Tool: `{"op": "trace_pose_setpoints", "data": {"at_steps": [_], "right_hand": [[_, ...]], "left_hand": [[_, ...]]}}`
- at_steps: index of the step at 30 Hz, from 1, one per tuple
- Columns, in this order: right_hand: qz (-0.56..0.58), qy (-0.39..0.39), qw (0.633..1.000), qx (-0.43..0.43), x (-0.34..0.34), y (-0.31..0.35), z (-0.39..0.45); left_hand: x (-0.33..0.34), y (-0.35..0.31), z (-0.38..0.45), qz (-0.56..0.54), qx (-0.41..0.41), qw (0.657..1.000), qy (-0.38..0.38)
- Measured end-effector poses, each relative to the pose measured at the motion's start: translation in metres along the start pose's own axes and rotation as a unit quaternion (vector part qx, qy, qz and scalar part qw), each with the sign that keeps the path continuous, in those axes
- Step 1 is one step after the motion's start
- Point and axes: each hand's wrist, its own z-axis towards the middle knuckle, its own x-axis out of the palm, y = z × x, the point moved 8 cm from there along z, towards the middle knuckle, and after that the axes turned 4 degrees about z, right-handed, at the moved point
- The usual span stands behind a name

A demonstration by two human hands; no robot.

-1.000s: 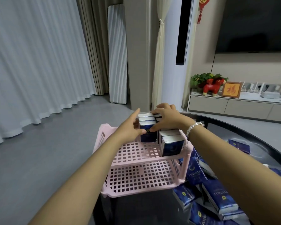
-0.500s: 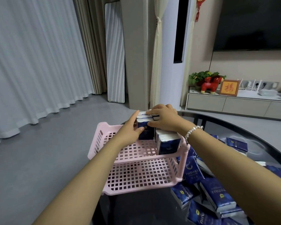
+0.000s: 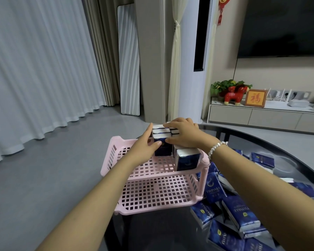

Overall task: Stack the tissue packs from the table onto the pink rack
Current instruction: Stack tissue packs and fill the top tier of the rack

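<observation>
Both hands' grip clasping glossy boxy tissue packs, pink lattice rack

Home living room. Wall-mounted TV over a low media cabinet with a potted plant, red toy horse, framed picture. Floor-length curtains, leaning mirror, standing air conditioner, red hanging ornament, grey floor.
</observation>
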Motion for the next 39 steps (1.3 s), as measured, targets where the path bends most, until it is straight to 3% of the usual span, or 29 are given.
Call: {"op": "trace_pose_setpoints", "data": {"at_steps": [7,12,18,24,28,32,39], "right_hand": [[0.046,-0.061,0.997,-0.012,-0.015,0.006,-0.017],[0.111,-0.159,0.98,-0.04,-0.037,0.003,-0.059],[0.147,-0.2,0.968,-0.022,-0.04,-0.011,-0.134],[0.149,-0.187,0.971,0.031,-0.009,-0.048,-0.194],[0.092,-0.159,0.979,0.092,0.023,-0.08,-0.221],[0.043,-0.203,0.966,0.153,0.041,-0.107,-0.245],[0.001,-0.24,0.949,0.204,0.066,-0.122,-0.258]], "left_hand": [[-0.008,-0.018,-0.019,0.031,0.032,0.995,-0.089],[-0.007,-0.05,-0.055,0.055,0.14,0.967,-0.204],[0.03,-0.074,-0.104,0.01,0.201,0.955,-0.218],[0.089,-0.053,-0.128,-0.03,0.14,0.974,-0.174],[0.129,-0.008,-0.128,-0.053,0.029,0.988,-0.142],[0.168,0.044,-0.121,-0.067,-0.089,0.987,-0.118],[0.178,0.062,-0.115,0.024,-0.155,0.976,-0.152]]}}
